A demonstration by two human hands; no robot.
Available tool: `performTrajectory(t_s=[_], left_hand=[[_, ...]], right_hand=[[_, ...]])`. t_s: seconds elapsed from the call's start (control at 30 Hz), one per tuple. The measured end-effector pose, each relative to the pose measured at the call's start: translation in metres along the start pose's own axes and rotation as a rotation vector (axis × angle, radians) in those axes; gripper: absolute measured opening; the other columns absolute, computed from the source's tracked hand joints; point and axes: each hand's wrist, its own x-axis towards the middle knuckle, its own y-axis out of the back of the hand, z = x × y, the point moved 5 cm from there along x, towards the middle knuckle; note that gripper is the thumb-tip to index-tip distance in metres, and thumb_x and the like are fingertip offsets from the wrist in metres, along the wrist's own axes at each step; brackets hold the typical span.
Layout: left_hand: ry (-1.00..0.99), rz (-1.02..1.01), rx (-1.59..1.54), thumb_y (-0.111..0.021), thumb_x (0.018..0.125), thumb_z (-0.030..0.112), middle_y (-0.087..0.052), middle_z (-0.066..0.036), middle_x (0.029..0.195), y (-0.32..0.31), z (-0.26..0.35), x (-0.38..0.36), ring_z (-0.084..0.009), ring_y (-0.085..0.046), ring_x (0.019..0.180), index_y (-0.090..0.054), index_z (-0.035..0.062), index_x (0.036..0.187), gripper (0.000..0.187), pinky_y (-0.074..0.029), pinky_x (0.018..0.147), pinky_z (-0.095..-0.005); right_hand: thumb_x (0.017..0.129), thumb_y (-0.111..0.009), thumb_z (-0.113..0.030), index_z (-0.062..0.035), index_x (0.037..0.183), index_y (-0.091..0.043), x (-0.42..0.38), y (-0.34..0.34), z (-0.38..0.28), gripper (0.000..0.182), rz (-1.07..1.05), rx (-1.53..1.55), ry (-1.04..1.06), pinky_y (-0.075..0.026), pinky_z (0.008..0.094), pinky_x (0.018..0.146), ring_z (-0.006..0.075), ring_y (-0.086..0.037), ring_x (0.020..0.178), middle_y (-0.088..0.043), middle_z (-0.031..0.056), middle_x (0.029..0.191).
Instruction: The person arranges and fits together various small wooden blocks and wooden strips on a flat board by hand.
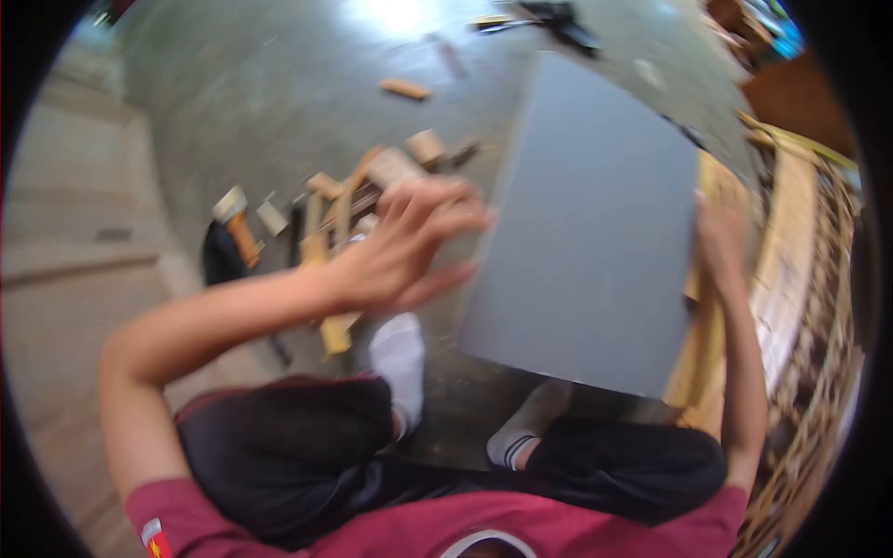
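Left hand (pixel 409 242) is open, fingers apart, just beside the left edge of the grey panel (pixel 586 232) — contact I cannot tell. Right hand (pixel 724 237) is nearer, at its right edge; how firmly it grips, blur hides. Panel lies between them, long axis pointing away from the body — slightly rightward.

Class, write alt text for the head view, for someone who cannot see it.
A person's right hand is at one edge of a grey panel; the left hand, fingers spread, is by the opposite edge. Wood pieces lie on the floor.
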Motion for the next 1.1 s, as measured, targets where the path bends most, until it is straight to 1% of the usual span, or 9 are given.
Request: performTrajectory(t_s=[0.13, 0.2, 0.33, 0.43, 0.53, 0.57, 0.83, 0.93, 1.1], left_hand=[[0.522, 0.136, 0.152, -0.053, 0.107, 0.029, -0.056, -0.013, 0.132, 0.037, -0.080, -0.025, -0.0280, -0.052, 0.122, -0.056, 0.0072, 0.134, 0.035, -0.035, 0.108, -0.0428], [0.634, -0.056, 0.198, -0.053, 0.105, 0.033, -0.070, -0.015, 0.113, 0.040, -0.126, -0.051, -0.0308, -0.062, 0.115, -0.066, 0.0061, 0.121, 0.034, -0.036, 0.106, -0.0435], [0.743, -0.389, 0.319, -0.062, 0.102, 0.043, -0.075, -0.023, 0.101, 0.041, -0.183, -0.117, -0.0378, -0.074, 0.096, -0.063, -0.0043, 0.123, 0.051, -0.057, 0.088, -0.0447], [1.131, -0.743, 0.417, -0.070, 0.095, 0.054, -0.074, -0.030, 0.102, 0.039, -0.190, -0.155, -0.0368, -0.075, 0.101, -0.058, -0.0134, 0.123, 0.074, -0.058, 0.088, -0.0448], [1.489, -0.897, 0.008, -0.073, 0.087, 0.065, -0.073, -0.033, 0.102, 0.025, -0.180, -0.190, -0.0382, -0.077, 0.094, -0.052, -0.0208, 0.124, 0.095, -0.061, 0.081, -0.0445], [1.484, -0.885, -0.004, -0.072, 0.084, 0.066, -0.076, -0.025, 0.095, 0.017, -0.180, -0.201, -0.0317, -0.078, 0.074, -0.074, -0.0134, 0.098, 0.080, -0.064, 0.071, -0.0350], [1.279, -0.876, 0.203, -0.064, 0.086, 0.063, -0.076, -0.014, 0.074, 0.028, -0.193, -0.180, -0.0258, -0.079, 0.079, -0.082, 0.0031, 0.087, 0.062, -0.063, 0.072, -0.0374], [1.193, -0.668, 0.122, -0.067, 0.085, 0.065, -0.075, -0.015, 0.071, 0.056, -0.201, -0.141, -0.0262, -0.077, 0.068, -0.078, -0.0021, 0.076, 0.069, -0.060, 0.063, -0.0378], [1.218, -0.449, -0.606, -0.068, 0.097, 0.040, -0.069, -0.007, 0.087, 0.058, -0.134, -0.037, -0.0171, -0.072, 0.068, -0.066, 0.0037, 0.100, 0.037, -0.060, 0.060, -0.0307]], right_hand=[[0.111, -0.051, -0.038, -0.0105, 0.159, -0.045, -0.004, 0.017, -0.037, 0.056, 0.077, -0.036, 0.146, -0.032, 0.0491, 0.124, 0.0397, -0.039, 0.151, -0.043, 0.0213, 0.162], [0.111, -0.051, -0.037, -0.0155, 0.160, -0.045, -0.009, 0.028, -0.065, 0.054, 0.038, 0.063, 0.197, -0.031, 0.0509, 0.125, 0.0380, -0.039, 0.152, -0.041, 0.0185, 0.164], [0.110, -0.053, -0.035, -0.0222, 0.161, -0.043, -0.019, 0.032, -0.099, 0.054, -0.008, 0.050, 0.256, -0.031, 0.0539, 0.126, 0.0359, -0.037, 0.154, -0.039, 0.0140, 0.166], [0.109, -0.055, -0.034, -0.0254, 0.161, -0.043, -0.022, 0.034, -0.117, 0.054, -0.028, 0.059, 0.302, -0.031, 0.0564, 0.126, 0.0348, -0.036, 0.154, -0.038, 0.0106, 0.167], [0.109, -0.055, -0.033, -0.0264, 0.160, -0.044, -0.023, 0.034, -0.129, 0.053, -0.059, 0.087, 0.304, -0.030, 0.0580, 0.126, 0.0345, -0.036, 0.154, -0.037, 0.0086, 0.168], [0.109, -0.055, -0.033, -0.0266, 0.160, -0.044, -0.023, 0.034, -0.131, 0.053, -0.064, 0.098, 0.308, -0.030, 0.0584, 0.127, 0.0344, -0.036, 0.154, -0.037, 0.0082, 0.168], [0.106, -0.060, -0.026, -0.0201, 0.157, -0.049, -0.025, 0.041, -0.140, 0.052, -0.082, 0.192, 0.325, -0.032, 0.0535, 0.126, 0.0350, -0.039, 0.153, -0.042, 0.0131, 0.164], [0.100, -0.065, -0.018, -0.0132, 0.151, -0.055, -0.023, 0.057, -0.153, 0.052, -0.098, 0.361, 0.335, -0.034, 0.0474, 0.123, 0.0360, -0.043, 0.148, -0.048, 0.0175, 0.157], [0.097, -0.070, -0.017, -0.0114, 0.147, -0.057, -0.031, 0.082, -0.186, 0.051, -0.225, 0.637, 0.438, -0.040, 0.0468, 0.113, 0.0326, -0.059, 0.127, -0.065, 0.0145, 0.132]])
